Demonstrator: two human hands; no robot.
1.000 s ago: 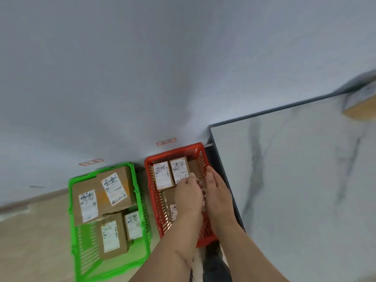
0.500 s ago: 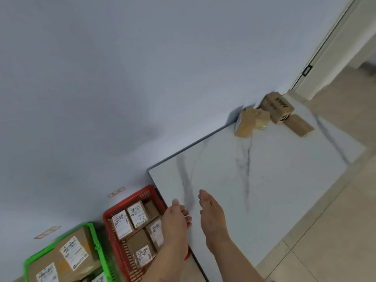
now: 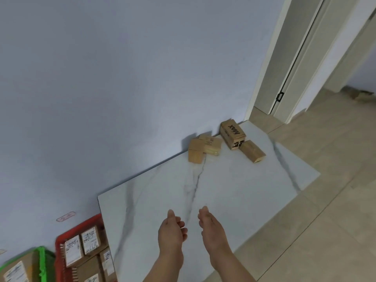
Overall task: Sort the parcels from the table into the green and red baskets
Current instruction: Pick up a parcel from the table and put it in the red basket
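- Head view: left hand [image 3: 170, 233] and right hand [image 3: 211, 228] hold nothing, fingers loose, over the table [image 3: 234, 190]
- Four parcels [image 3: 205, 147] sit far back by the wall

Marble-look table [image 3: 234, 192], smooth with a soft sheen, grey veins running through white. At its far edge, plain matt brown cardboard parcels [image 3: 205, 148], one printed box [image 3: 232, 134] among them. Off the left edge, the red basket [image 3: 61, 241] and the green basket [image 3: 43, 261] are slotted plastic, holding cardboard boxes with white paper labels [image 3: 90, 240]. Matt painted wall [image 3: 122, 78]; smooth beige floor tiles [image 3: 325, 220].
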